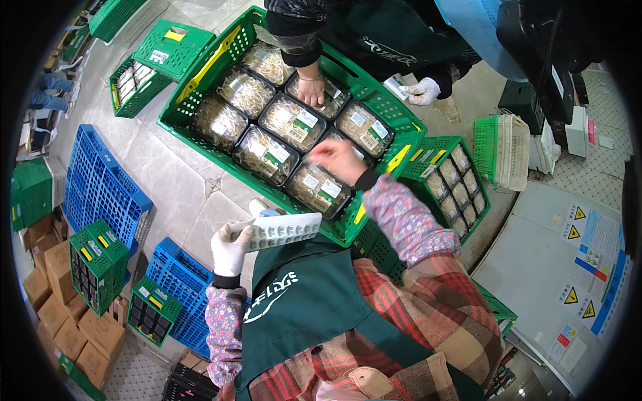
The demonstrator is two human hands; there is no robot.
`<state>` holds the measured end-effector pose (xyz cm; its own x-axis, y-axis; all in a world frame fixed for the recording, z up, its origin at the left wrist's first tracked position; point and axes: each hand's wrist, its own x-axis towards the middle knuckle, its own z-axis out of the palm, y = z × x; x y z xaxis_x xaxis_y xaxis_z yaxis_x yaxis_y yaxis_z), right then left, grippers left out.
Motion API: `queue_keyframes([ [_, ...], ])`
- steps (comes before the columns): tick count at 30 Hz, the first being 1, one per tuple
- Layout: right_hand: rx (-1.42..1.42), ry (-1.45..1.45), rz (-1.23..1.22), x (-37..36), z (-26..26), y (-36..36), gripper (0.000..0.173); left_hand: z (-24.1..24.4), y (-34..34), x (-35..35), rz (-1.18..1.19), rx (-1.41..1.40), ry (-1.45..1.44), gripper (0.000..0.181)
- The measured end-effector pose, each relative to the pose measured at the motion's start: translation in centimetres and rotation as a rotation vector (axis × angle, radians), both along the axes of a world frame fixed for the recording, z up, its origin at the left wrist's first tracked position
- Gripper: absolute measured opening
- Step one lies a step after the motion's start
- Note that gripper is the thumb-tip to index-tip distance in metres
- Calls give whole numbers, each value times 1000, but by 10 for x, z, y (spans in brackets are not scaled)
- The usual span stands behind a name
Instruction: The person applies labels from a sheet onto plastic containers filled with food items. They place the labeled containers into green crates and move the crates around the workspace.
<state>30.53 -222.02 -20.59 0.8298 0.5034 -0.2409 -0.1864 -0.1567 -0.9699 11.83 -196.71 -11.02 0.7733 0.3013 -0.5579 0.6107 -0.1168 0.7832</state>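
My left hand [230, 248], in a white glove, holds a sheet of small printed stickers [288, 231] just outside a green plastic crate [213, 156]. Inside the crate lie several black trays of bean sprouts under clear film, many bearing labels. My bare right hand [341, 159] is over the near right part of the crate, its fingers blurred, so whether they hold anything is unclear. It partly covers one sprout tray [357, 149]. Closest to my wrist is another labelled tray [316, 189].
Across the crate, a co-worker's bare hand [312, 90] touches a tray; their gloved hand [422, 91] holds stickers. Another filled green crate [426, 165] stands at right, near a grey cabinet [526, 240]. Blue pallets [103, 175] and cardboard boxes [100, 331] are at left.
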Motion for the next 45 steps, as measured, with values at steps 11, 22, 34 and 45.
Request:
queue_keyframes([
  [11, -590, -497, 358, 115, -64, -91, 37, 2, 14, -14, 173, -15, -18, 14],
  [22, -684, -526, 652, 146, -112, -87, 52, -3, 4, -16, 282, -61, 28, 12],
  [34, -559, -328, 81, 156, -126, -79, 37, -11, 4, -13, 301, -85, 52, 14],
  [45, -167, -403, 345, 115, -79, 61, 11, -8, 14, -26, 325, -156, 14, 16],
])
